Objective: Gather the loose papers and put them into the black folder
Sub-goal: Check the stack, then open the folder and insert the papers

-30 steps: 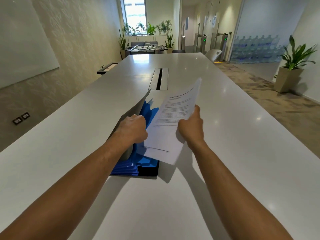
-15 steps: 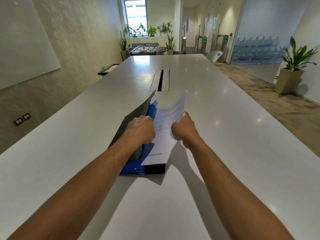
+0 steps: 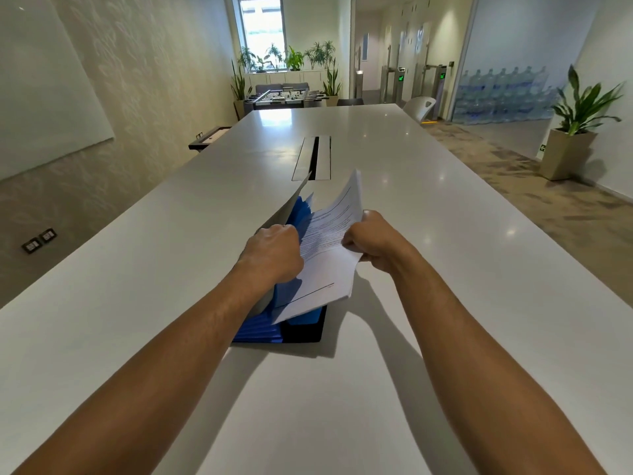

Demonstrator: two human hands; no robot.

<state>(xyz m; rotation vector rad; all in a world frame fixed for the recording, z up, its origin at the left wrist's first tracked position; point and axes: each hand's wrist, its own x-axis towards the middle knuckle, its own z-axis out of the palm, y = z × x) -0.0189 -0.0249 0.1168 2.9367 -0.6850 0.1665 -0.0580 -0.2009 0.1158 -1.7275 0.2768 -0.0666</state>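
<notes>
A black folder (image 3: 305, 332) with blue inner dividers (image 3: 263, 329) lies open on the white table (image 3: 445, 234), its grey flap raised on the left. My left hand (image 3: 274, 252) grips that flap and the dividers, holding the folder open. My right hand (image 3: 375, 241) is shut on the right edge of a stack of printed white papers (image 3: 325, 262). The stack slants down into the folder's opening, its lower left part over the blue dividers. How deep the papers sit inside is hidden by my left hand.
A cable slot (image 3: 313, 157) is set into the tabletop just beyond the folder. To the right stand a potted plant (image 3: 575, 125) and stacked water bottles (image 3: 503, 94). A white chair (image 3: 419, 108) sits at the table's far right corner.
My right hand has brought the papers leftward and down, from beside the folder into its opening. My left hand has kept the flap raised.
</notes>
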